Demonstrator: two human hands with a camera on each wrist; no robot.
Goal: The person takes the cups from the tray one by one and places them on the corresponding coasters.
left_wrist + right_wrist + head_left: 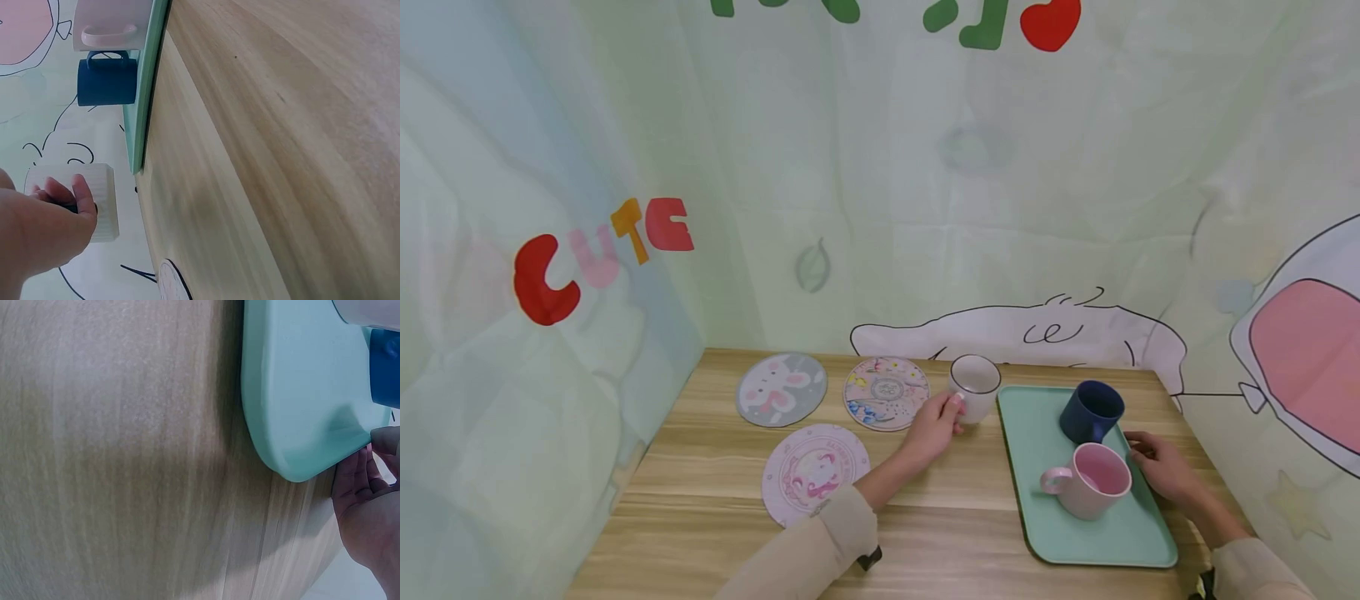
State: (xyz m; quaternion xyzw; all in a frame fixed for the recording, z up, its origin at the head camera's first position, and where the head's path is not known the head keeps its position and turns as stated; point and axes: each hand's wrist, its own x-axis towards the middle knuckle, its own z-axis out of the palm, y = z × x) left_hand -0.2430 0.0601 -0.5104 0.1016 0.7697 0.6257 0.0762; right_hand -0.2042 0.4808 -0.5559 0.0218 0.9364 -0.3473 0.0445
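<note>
My left hand (931,432) grips the handle of a white mug (974,387) with a dark rim. In the left wrist view the ribbed mug (106,203) hangs above the table, its base apart from the wood. A mint green tray (1037,533) lies to the right of it. On the tray stand a navy mug (1086,417) and, nearer, a pink mug (1088,492) with its handle to the left. At the tray's right edge, my right hand (1165,469) holds the rim, thumb on top and fingers below in the right wrist view.
Three round placemats lie on the left: a grey rabbit one (782,390), a flowered one (887,393) close to the white mug, and a pink unicorn one (778,475) partly behind the left forearm. A printed cloth (895,208) hangs behind the wooden table (940,542).
</note>
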